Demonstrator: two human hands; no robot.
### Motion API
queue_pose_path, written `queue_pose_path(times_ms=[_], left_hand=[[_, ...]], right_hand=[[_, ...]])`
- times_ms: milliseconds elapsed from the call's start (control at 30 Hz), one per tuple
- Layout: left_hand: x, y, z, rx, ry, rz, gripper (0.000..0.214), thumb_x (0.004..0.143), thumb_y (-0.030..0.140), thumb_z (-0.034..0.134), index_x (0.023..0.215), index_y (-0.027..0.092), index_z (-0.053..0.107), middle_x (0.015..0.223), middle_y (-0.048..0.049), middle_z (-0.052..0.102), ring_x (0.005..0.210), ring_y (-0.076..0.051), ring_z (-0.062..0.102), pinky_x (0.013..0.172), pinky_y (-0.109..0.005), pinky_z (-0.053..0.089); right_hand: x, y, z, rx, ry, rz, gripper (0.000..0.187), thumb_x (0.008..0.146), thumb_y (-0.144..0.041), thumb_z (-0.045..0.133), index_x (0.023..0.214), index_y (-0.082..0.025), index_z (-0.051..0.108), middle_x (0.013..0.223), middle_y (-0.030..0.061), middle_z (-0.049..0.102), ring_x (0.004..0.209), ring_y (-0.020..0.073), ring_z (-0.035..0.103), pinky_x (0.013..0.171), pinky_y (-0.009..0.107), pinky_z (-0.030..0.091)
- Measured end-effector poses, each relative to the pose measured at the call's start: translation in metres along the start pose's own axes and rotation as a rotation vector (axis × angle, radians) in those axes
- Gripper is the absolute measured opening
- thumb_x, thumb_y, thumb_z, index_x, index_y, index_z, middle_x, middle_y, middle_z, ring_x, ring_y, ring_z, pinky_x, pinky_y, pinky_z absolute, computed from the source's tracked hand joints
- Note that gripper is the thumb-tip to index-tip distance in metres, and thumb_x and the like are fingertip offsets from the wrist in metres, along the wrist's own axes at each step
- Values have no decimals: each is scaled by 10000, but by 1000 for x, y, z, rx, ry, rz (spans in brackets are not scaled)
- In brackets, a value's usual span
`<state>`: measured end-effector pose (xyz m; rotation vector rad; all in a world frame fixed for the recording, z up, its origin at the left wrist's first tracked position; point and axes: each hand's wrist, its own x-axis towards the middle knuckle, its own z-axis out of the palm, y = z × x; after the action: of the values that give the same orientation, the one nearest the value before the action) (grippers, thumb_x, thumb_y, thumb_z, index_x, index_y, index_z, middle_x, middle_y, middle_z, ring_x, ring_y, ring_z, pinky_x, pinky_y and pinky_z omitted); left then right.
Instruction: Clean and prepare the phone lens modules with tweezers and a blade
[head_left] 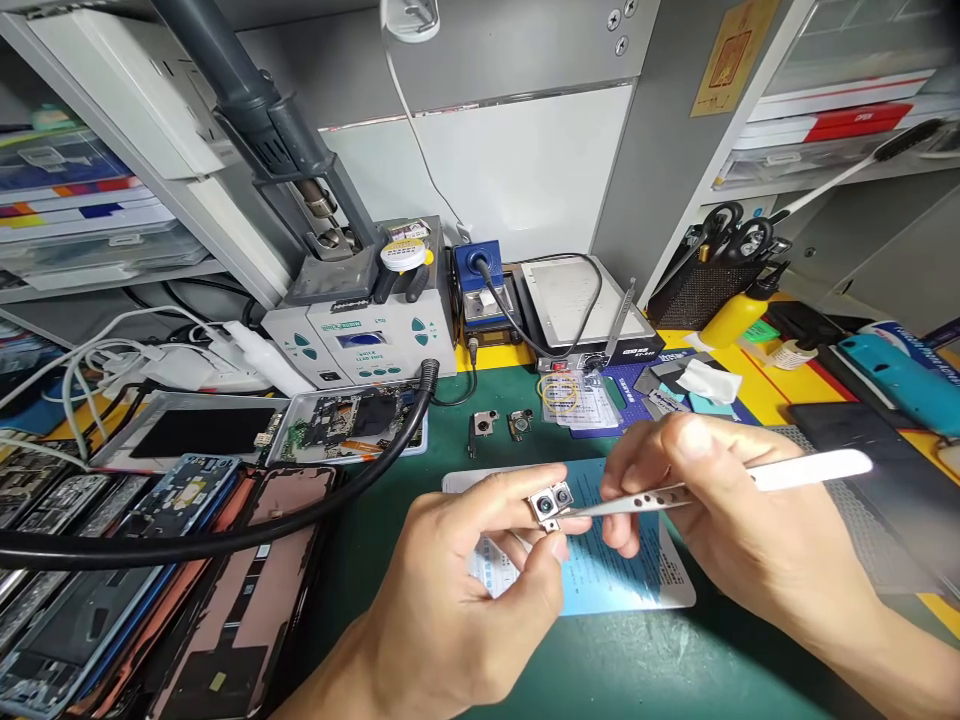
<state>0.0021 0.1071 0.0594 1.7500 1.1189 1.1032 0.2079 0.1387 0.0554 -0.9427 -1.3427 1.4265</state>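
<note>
The left hand (469, 600) is pinching a dual-lens camera module (551, 503) by its edges between thumb and fingers, holding it above a blue-and-white card (600, 585). The right hand (739, 520) is gripping metal tweezers (810, 470), their tip overlapping the module's lower edge; contact is too fine to tell. Two loose camera modules (483, 424) are lying just past the card's far edge. Green mat (600, 665) is showing between the forearms, giving room on the near side. Leftward, a black hose (352, 500) is crossing over phone housings (240, 590), bounding that side; rightward, a dark flat panel (862, 440) is lying beyond the right hand.
</note>
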Motion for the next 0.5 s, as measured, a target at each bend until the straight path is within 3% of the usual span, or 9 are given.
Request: queue_pose_path(times_ms=[333,500], left_hand=[[-1,1,0,-38,-13,-43,311,864,75,619,1157,172,657,902,7,838,776,-141,802,704,-170,612],[-2,3,-1,-28,-56,-64,265,883,111,601,1136,144,670,902,-21,835,776,-156,792,676,-194,603]], right_hand=[[-2,-6,-5,-175,-49,-46,383,983,-473,622,762,-216,801,695,55,749,549,193,705,533,293,567],[0,-9,-9,-46,-172,22,310,982,-420,643,809,-210,793,640,30,748,530,175,699,525,266,565]])
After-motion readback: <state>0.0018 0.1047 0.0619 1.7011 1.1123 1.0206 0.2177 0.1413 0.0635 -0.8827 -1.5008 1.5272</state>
